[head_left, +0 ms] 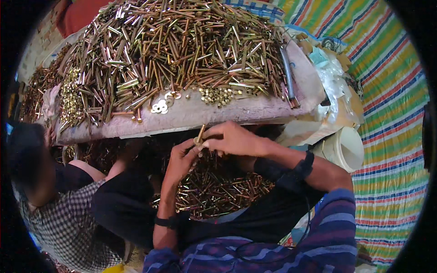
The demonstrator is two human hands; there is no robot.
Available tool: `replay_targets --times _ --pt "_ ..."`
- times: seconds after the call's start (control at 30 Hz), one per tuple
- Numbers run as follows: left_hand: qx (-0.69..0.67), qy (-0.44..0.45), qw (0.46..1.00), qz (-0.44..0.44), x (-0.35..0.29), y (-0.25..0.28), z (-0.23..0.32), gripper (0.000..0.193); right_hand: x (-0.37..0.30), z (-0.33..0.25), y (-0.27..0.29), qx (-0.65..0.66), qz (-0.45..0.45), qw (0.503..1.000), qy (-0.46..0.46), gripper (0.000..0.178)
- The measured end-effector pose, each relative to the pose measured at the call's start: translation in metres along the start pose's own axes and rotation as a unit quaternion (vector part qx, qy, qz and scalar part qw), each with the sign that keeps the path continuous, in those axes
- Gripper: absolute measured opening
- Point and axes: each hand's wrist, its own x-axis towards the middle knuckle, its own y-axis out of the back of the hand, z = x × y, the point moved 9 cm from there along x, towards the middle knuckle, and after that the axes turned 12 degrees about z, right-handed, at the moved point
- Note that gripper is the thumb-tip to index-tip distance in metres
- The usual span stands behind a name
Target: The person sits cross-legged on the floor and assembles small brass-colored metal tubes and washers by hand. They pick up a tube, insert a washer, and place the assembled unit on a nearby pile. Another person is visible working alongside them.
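Observation:
In front of the table edge, my two hands meet around a brass-coloured bolt (201, 131) that stands nearly upright. A round washer (197, 141) sits around its lower part. My left hand (181, 158) pinches the piece from below and the left. From the right, my right hand (236, 139) closes its thumb and fingers on the same bolt. The fingertips partly hide its lower end. On the table edge beyond my hands lie loose silvery washers (160, 106) and a small pile of brass-coloured nuts (219, 96).
A large heap of metal sleeves and bolts (182, 45) covers the padded table (255, 111). More nuts (72, 98) lie at its left. Finished-looking bolts (218, 191) lie heaped below my hands. A white bucket (351, 148) stands right; a person in a checked shirt (68, 227) sits left.

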Motion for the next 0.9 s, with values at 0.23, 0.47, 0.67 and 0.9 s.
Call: replay_targets --times 0.23,0.47,0.67,0.9 --pt "-0.032 0.031 0.999 0.014 -0.002 0.002 -0.001 0.018 0.019 -0.019 0.144 -0.376 0.344 0.817 0.270 0.031" --pt "-0.018 0.020 0.999 0.023 -0.004 0.004 0.000 0.017 0.041 0.025 0.161 -0.522 0.324 0.769 0.175 0.014" --pt "-0.022 0.011 0.999 0.027 0.000 0.006 -0.007 0.018 0.026 -0.007 0.161 -0.443 0.360 0.788 0.231 0.020" --pt "-0.030 0.000 0.999 0.022 0.000 0.002 -0.003 0.018 0.025 -0.023 0.112 0.018 0.250 0.964 0.084 0.029"
